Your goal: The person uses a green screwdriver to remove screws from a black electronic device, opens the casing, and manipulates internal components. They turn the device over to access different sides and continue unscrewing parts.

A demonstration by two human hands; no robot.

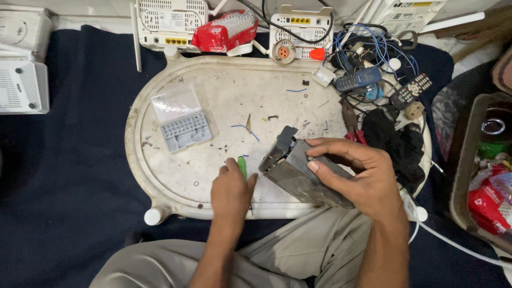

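My right hand (358,176) grips a grey metal box-shaped device (297,176) that lies tilted on the near edge of a white oval tray (176,176). A dark flap at the box's upper end stands ajar. My left hand (230,191) is closed around a green-handled screwdriver (242,166), just left of the box. The screwdriver's tip points toward me and is mostly hidden by the hand.
An open grey bit case (181,120) lies on the tray's left. Red-handled pliers (352,125), a black cloth (397,144), a phone (357,80), a remote (410,90) and blue wires crowd the right. White routers (170,24) line the back. A bin (480,170) stands at right.
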